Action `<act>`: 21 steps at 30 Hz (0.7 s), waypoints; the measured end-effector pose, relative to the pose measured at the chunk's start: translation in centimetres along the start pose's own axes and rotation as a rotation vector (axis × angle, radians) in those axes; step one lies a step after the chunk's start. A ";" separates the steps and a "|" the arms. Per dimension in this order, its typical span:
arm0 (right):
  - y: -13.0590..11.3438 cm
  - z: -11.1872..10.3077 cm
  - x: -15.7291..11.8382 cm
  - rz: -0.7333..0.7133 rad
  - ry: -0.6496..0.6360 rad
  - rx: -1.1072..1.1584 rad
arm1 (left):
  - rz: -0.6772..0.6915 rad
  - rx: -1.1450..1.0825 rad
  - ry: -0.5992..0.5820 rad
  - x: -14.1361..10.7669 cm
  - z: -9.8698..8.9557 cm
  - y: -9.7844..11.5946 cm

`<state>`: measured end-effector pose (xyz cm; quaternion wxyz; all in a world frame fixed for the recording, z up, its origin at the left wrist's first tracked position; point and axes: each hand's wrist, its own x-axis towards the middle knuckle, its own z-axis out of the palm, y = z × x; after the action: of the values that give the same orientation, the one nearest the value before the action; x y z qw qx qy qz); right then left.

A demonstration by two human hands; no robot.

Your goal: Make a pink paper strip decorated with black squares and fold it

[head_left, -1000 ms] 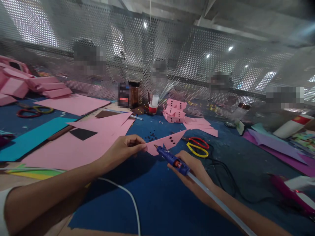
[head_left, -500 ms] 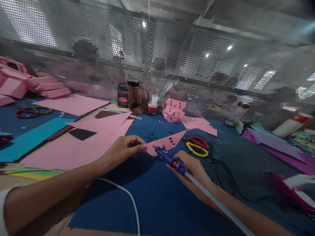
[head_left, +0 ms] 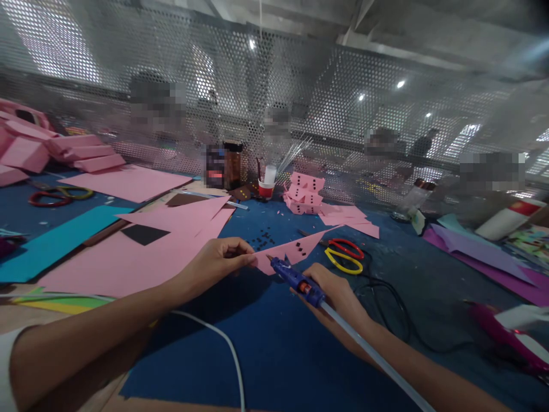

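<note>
Between thumb and fingers, my left hand (head_left: 225, 260) pinches the left end of a pink paper piece (head_left: 289, 252) with small black squares on its right part. My right hand (head_left: 332, 286) is wrapped round a blue hot glue gun (head_left: 295, 278), its nozzle at the left part of the pink piece. I cannot tell whether the tip touches the paper. From the gun's back end runs a long clear glue stick (head_left: 369, 346). Just beyond the paper, several tiny black squares (head_left: 263, 236) lie loose on the blue mat (head_left: 257, 355).
Scissors with red and yellow handles (head_left: 344, 260) lie right of the paper. A magenta glue gun (head_left: 506, 335) rests at far right. Large pink sheets (head_left: 107, 263) and a teal strip (head_left: 64, 237) spread leftward. Folded pink pieces (head_left: 303, 194) and a red-white cup (head_left: 266, 187) stand before a perforated screen (head_left: 240, 86).
Almost nothing differs. Both hands, the pink paper and the glue gun keep nearly the same places; the whole view has shifted very slightly.
</note>
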<state>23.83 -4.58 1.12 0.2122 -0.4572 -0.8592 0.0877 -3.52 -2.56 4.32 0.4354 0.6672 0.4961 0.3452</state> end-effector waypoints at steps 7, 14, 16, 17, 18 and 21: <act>0.1 -0.2 0.0 0.003 -0.032 -0.009 | -0.003 0.004 -0.005 0.0 0.0 0.1; 0.2 0.1 0.0 0.003 0.014 -0.009 | -0.003 0.004 -0.001 0.1 0.0 0.1; 0.3 0.2 0.0 0.008 0.026 -0.008 | -0.008 0.007 0.004 0.1 0.1 0.2; 0.3 0.3 0.0 0.009 0.033 -0.008 | -0.012 0.008 0.007 0.1 0.1 0.2; 0.4 0.3 0.0 0.007 0.041 -0.007 | -0.015 0.009 0.008 0.1 0.1 0.2; 0.4 0.3 -0.1 -0.005 0.046 -0.011 | -0.011 0.009 0.006 0.1 0.0 0.1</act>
<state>24.01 -4.39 0.65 0.2296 -0.4582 -0.8557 0.0720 -3.43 -2.49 4.43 0.4327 0.6654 0.5027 0.3424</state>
